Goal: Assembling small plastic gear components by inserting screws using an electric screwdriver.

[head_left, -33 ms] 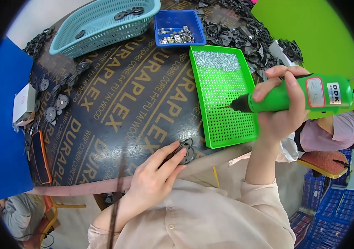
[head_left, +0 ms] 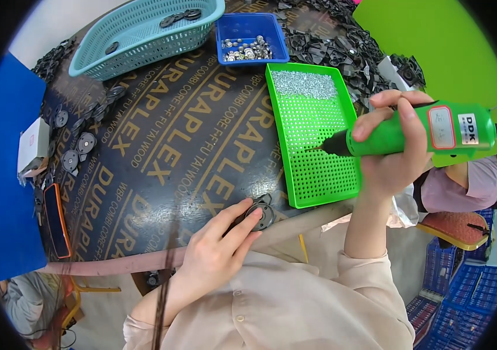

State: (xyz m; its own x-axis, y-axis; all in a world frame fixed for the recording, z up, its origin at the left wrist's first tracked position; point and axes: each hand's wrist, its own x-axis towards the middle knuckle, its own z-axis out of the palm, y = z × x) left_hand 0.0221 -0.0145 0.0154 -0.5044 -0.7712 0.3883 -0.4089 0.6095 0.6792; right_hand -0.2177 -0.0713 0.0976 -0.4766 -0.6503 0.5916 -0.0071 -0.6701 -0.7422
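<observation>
My left hand holds a round black plastic part down at the table's front edge, thumb and fingers pressed on it. Part of its disc is hidden under the fingers. In my right hand is a green electric screwdriver, gripped round its body and lying nearly level. Its black nose and thin bit point left, above the perforated green tray. Small silver screws are heaped at that tray's far end. Whether a screw sits on the bit, I cannot make out.
Behind the tray stand a blue bin of small metal pieces and a teal basket with a few black discs. Black parts pile up at the back right. An orange-edged phone and more discs lie left. Another person's sleeve shows at right.
My right hand and the electric screwdriver have shifted very slightly left and away from me. My left hand stays on the round black part.
</observation>
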